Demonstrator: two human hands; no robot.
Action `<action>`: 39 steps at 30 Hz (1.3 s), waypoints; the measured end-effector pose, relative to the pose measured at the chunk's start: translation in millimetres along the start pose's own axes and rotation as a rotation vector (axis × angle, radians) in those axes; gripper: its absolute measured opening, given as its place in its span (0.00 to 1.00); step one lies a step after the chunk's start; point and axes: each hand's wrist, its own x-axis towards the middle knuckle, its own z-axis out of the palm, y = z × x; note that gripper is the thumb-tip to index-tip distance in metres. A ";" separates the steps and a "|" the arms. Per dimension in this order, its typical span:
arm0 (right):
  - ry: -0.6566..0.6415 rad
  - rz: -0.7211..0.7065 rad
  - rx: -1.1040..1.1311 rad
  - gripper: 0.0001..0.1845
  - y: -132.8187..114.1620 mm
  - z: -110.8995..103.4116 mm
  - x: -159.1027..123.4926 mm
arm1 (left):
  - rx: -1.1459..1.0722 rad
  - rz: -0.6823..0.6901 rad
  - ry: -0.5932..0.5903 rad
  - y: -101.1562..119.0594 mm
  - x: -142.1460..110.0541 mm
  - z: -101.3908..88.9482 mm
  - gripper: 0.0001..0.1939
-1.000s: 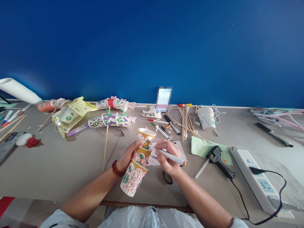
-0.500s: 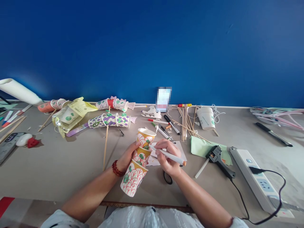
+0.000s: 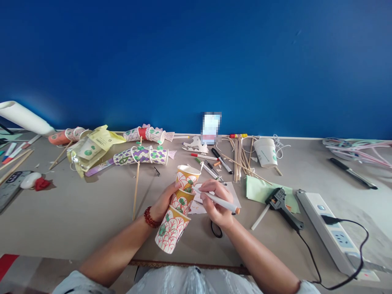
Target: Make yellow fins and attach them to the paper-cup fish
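Note:
My left hand [image 3: 165,201], with a red bead bracelet at the wrist, grips a chain of three paper cups [image 3: 172,228] joined end to end. Red scale lines, green patches and orange-yellow bands are drawn on the cups, and the chain tilts toward me at its lower end. A white marker [image 3: 221,201] with an orange end is held in my right hand [image 3: 218,204] like a pen. Its tip meets the side of the upper cups, near the joint. Under my right hand lies a white paper sheet [image 3: 234,194], partly covered.
Two decorated cup fish [image 3: 142,156] [image 3: 147,134] lie at the back left beside a yellow plastic bag [image 3: 94,149]. Wooden sticks [image 3: 238,161], pens and a white cup [image 3: 266,153] are further back. A glue gun [image 3: 283,208] and a power strip [image 3: 329,232] lie on the right.
Hardly anything differs. The lower end of the cup chain has shifted very slightly left; the marker stays at the same spot.

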 end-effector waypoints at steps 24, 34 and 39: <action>-0.003 -0.011 0.007 0.04 -0.6 -0.6 0.5 | 0.010 0.005 -0.018 2.0 -1.7 3.3 0.19; -0.008 -0.011 0.005 0.04 -1.7 -0.5 0.8 | -0.005 0.003 -0.013 0.1 -0.3 1.3 0.22; 0.001 -0.001 0.020 0.03 -3.2 0.0 1.0 | 0.002 0.009 -0.027 1.3 -1.1 2.5 0.22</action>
